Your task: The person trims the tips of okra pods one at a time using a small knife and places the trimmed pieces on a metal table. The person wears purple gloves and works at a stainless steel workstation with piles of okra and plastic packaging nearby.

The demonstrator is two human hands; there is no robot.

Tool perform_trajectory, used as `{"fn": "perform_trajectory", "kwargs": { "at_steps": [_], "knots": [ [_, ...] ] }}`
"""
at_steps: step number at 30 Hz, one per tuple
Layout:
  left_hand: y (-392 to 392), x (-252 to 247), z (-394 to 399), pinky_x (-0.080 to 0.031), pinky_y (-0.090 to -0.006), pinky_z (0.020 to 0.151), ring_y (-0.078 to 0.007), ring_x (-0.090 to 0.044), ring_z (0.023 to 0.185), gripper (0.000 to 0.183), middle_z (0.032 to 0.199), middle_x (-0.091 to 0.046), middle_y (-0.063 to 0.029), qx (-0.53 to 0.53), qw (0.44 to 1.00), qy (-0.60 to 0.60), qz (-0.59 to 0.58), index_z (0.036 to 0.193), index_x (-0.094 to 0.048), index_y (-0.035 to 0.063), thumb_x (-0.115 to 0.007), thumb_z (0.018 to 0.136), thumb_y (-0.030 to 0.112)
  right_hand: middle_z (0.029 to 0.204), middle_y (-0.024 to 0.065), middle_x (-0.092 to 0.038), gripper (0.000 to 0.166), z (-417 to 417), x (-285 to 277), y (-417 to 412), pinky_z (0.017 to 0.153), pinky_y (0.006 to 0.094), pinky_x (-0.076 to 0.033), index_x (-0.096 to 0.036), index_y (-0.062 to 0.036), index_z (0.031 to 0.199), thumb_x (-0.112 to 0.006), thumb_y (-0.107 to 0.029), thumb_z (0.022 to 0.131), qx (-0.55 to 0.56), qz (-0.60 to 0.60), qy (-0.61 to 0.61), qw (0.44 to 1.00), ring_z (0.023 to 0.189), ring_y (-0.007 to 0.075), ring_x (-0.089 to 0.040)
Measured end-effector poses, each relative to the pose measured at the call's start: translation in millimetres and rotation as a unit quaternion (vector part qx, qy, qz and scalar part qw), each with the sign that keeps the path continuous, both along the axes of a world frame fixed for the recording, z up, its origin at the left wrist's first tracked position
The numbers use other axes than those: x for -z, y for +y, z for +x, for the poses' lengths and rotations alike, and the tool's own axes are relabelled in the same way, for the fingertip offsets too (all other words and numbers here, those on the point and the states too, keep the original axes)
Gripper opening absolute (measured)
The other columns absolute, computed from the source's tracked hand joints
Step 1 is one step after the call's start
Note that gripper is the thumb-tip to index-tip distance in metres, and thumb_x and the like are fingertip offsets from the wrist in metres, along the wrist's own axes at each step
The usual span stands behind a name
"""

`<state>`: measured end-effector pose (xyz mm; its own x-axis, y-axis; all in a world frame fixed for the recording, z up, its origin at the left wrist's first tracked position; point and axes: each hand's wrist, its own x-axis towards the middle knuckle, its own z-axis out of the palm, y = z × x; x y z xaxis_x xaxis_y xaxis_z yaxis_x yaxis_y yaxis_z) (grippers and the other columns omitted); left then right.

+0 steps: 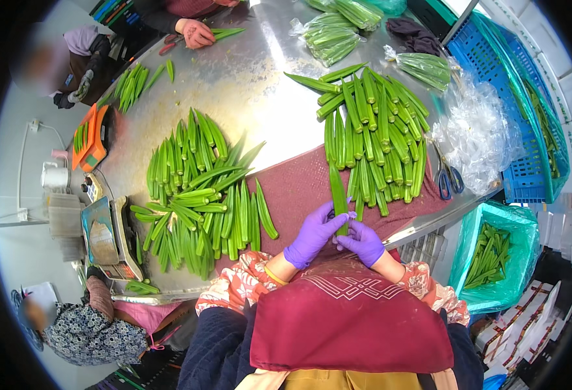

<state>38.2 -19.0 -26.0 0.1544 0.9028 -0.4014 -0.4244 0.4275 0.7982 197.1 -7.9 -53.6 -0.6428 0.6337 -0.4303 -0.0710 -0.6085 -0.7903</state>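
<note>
In purple gloves, my left hand (315, 234) and my right hand (361, 242) meet in front of me at the table's near edge. Between them an okra pod (337, 195) stands lengthwise, tip pointing away from me. The fingers of both hands close around its lower end. Just beyond and to the right lies a large heap of okra (383, 131), partly on a dark red cloth (291, 187). A second spread of okra (193, 195) covers the table to the left, its right side touching the cloth. Blue-handled scissors (448, 180) rest beside the right heap.
Clear plastic bags (478, 131) lie at right, near a blue crate (525, 165). Bagged okra (330, 39) sits at the far side. A green-lined bin (490, 263) holds okra. Scales (110, 239) stand left. Co-workers are at left; one's gloved hand (197, 34) holds okra across the table.
</note>
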Motion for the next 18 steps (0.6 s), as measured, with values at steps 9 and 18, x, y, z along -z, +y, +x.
{"fn": "perform_trajectory", "kwargs": {
  "at_steps": [9, 18],
  "knots": [
    [3, 3, -4, -0.043, -0.0285, 0.09, -0.0163, -0.056, 0.098, 0.046, 0.113, -0.055, -0.0099, -0.028, 0.999, -0.004, 0.041, 0.132, -0.037, 0.0005, -0.052, 0.09, 0.012, 0.083, -0.0004, -0.057, 0.035, 2, -11, 0, 0.061, 0.0182, -0.042, -0.052, -0.001, 0.108, -0.068, -0.011, 0.078, 0.015, 0.153, -0.166, 0.974, 0.063, 0.004, -0.047],
    [4, -4, -7, -0.043, -0.0284, 0.092, -0.0161, -0.055, 0.102, 0.038, 0.108, -0.058, -0.01, -0.034, 0.999, -0.016, 0.02, 0.124, -0.043, -0.0009, -0.051, 0.089, 0.008, 0.086, 0.0004, -0.058, 0.034, 1, -5, -2, 0.062, 0.0181, -0.042, -0.051, -0.0002, 0.107, -0.067, -0.01, 0.079, 0.022, 0.112, -0.119, 0.986, 0.067, 0.0041, -0.049]
  ]
}}
